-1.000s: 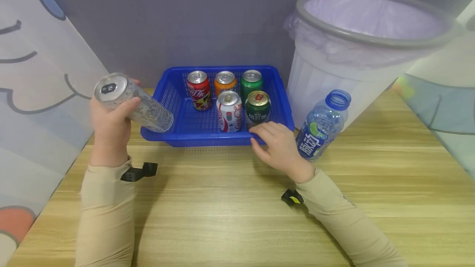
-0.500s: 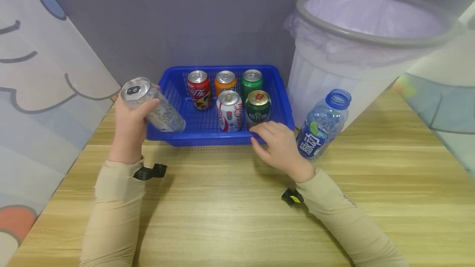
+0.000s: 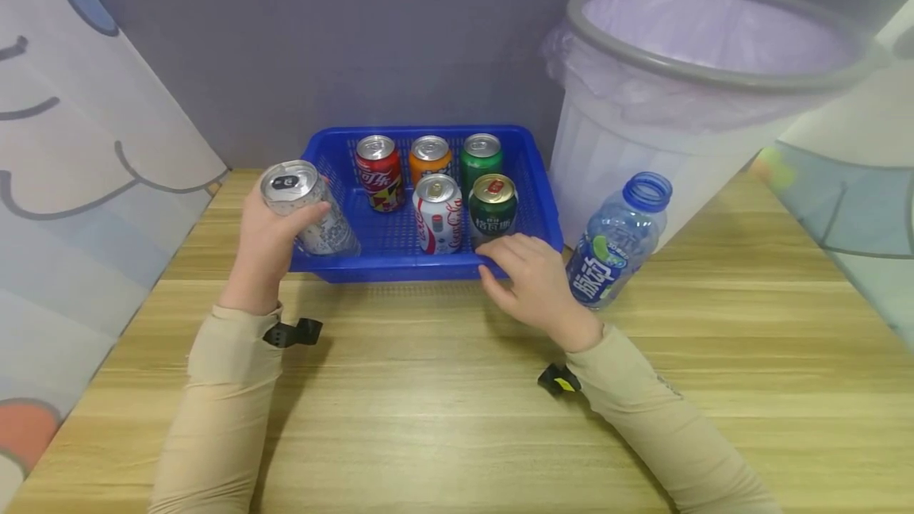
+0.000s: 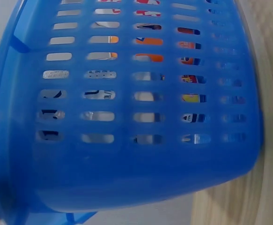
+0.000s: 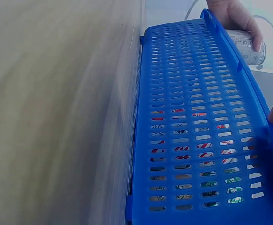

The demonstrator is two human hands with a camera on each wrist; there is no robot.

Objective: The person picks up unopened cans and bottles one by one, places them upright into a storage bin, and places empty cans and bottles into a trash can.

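Note:
A tall silver-white patterned can [image 3: 330, 230] is in my left hand [image 3: 260, 252], whose fingers and thumb wrap around it. The can leans, its base inside the left end of the blue plastic basket [image 3: 378, 266] and its top toward the left. My right hand [image 3: 531, 284] grips the basket's front rim near the right end, fingers over the rim and thumb on the outer side. Standing in the basket are a red can [image 3: 380, 177], an orange can [image 3: 431, 157], a green can [image 3: 481, 159], a white Coca-Cola can [image 3: 439, 216] and a dark green can [image 3: 492, 212].
Right of the basket stands a clear blue plastic bottle [image 3: 621, 244] without a cap. Behind it rises a white bin [image 3: 643, 149] lined with a purple bag. The wooden table [image 3: 428, 411] meets a grey wall [image 3: 357, 30] at the back.
My left hand has carried the silver-white can rightward and lower, from beside the basket's left rim to its left end, and the can stands more upright. The right hand stays on the rim.

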